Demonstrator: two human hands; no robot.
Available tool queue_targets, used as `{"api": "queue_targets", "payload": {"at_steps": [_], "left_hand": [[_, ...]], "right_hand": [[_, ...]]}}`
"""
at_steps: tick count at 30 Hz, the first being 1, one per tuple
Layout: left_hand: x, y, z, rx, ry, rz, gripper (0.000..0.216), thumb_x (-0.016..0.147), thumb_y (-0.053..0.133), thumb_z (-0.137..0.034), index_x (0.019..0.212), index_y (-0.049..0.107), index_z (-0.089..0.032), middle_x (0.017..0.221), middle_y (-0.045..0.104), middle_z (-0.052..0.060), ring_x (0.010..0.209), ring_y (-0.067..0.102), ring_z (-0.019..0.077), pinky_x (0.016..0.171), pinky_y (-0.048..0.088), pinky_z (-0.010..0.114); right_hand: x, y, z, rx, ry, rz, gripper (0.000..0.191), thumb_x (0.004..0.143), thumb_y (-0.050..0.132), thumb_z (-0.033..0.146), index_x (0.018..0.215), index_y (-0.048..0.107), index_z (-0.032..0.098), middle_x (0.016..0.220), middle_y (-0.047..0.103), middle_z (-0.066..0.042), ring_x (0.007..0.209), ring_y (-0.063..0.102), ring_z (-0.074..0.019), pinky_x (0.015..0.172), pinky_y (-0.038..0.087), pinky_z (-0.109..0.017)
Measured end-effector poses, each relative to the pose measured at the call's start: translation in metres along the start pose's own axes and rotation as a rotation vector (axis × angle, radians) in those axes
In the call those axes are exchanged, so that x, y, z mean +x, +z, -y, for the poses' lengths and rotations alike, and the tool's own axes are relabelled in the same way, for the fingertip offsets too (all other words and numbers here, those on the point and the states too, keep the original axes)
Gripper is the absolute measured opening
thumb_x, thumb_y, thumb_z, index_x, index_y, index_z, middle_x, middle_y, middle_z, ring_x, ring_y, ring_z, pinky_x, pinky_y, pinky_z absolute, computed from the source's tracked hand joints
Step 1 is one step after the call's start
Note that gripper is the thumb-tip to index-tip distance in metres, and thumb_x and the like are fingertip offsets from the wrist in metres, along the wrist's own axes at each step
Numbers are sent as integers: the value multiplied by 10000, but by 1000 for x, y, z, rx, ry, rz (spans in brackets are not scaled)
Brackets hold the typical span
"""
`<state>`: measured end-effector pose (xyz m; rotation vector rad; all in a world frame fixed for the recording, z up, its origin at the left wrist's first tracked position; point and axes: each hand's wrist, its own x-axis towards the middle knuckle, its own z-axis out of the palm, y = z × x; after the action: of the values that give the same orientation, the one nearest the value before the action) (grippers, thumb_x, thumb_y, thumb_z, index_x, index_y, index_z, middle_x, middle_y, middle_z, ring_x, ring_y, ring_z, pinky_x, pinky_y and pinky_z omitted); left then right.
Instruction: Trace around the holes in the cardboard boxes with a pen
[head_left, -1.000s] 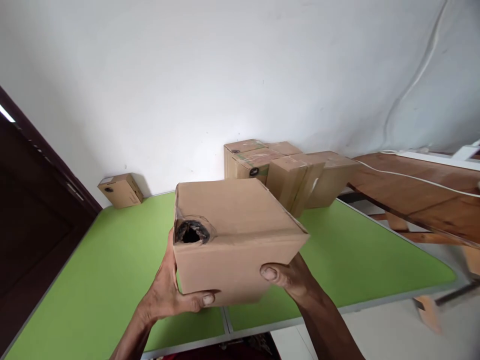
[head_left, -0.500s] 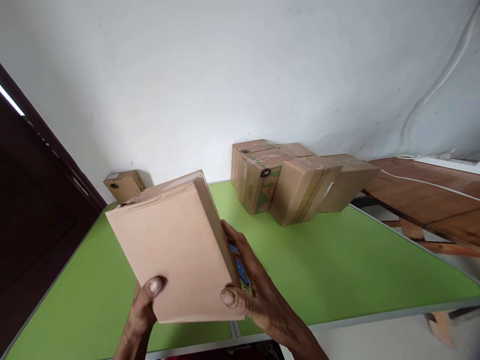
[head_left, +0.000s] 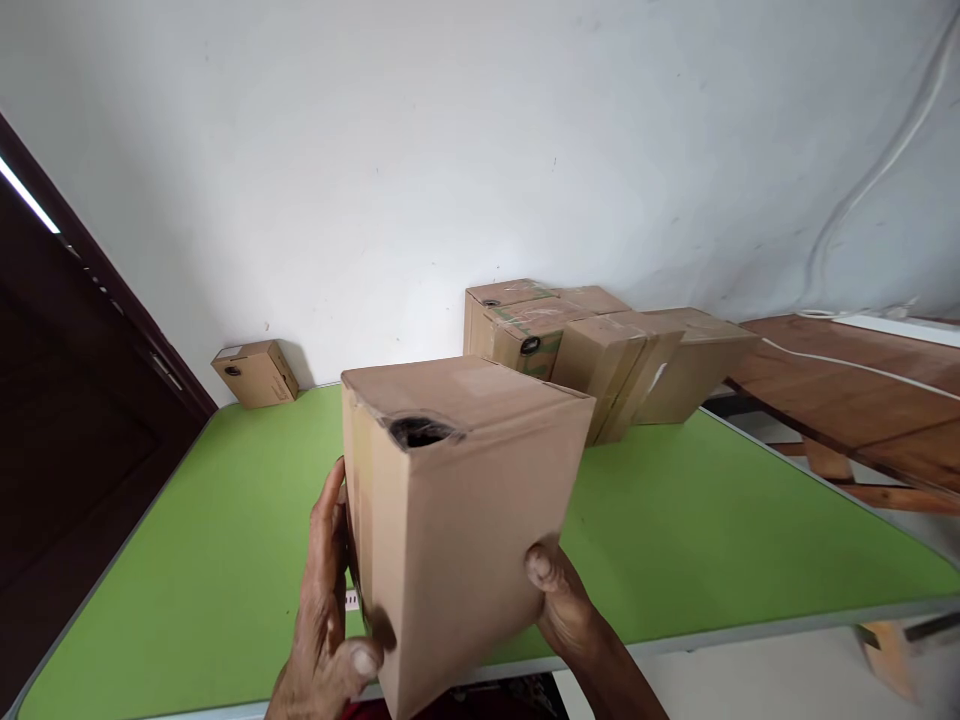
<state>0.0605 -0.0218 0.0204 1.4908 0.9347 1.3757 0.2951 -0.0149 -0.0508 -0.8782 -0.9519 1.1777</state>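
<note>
Between my two hands, above the front of the green table (head_left: 660, 540), I hold a brown cardboard box (head_left: 480, 520) with one corner turned toward me. A dark hole is torn at its near top corner, and tape runs down its left side. My left hand (head_left: 326, 620) presses on the box's left side, thumb at the near edge and fingers along the far part. On the right, my right hand (head_left: 570, 605) grips the lower side with its thumb on the front face; its other fingers are hidden behind the box.
A small cardboard box (head_left: 256, 375) stands at the back left by the wall. Several taped boxes (head_left: 607, 365) are grouped at the back right. A dark door (head_left: 67, 420) is at the left, and a brown wooden table (head_left: 862, 390) with a white cable is at the right.
The box has been turned in my hands and moved right, bringing the holed corner and the taped side into view. Both hands have shifted right with it. The other boxes stayed put.
</note>
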Motion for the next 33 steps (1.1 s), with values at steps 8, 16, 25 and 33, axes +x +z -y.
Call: {"api": "queue_targets", "payload": {"at_steps": [8,16,25,33], "left_hand": [[6,18,-16,-28,-113,-106,1032,778,889,-784,1620,617,-251,1696,586,142,1638,430,478,1271,483,486],[8,20,-22,-39,-30,-97,1183,748,941,-758,1736,477,-302,1849,389,104,1730,291,443,1383,339,481],[12,11,-25,94,-68,-2,1317,714,965,-758,1792,368,-293,1881,314,123,1759,197,443,1431,196,557],[21,13,-23,-169,-346,-133,1092,761,922,-619,1701,513,-241,1612,654,184,1549,551,484,1202,556,564]], "right_hand": [[-9,-4,-3,203,207,-78,733,698,734,989,1003,900,343,1072,888,-127,1095,815,-482,973,683,-652],[-8,5,6,292,282,-104,776,875,627,947,1267,868,323,1393,828,-119,1433,680,-462,1222,552,-660],[0,14,25,165,199,-14,817,865,768,867,1409,775,258,1407,811,-160,1458,658,-462,1201,556,-645],[0,25,48,25,71,100,704,1022,599,817,1542,690,351,1642,673,-65,1566,562,-391,1282,482,-564]]}}
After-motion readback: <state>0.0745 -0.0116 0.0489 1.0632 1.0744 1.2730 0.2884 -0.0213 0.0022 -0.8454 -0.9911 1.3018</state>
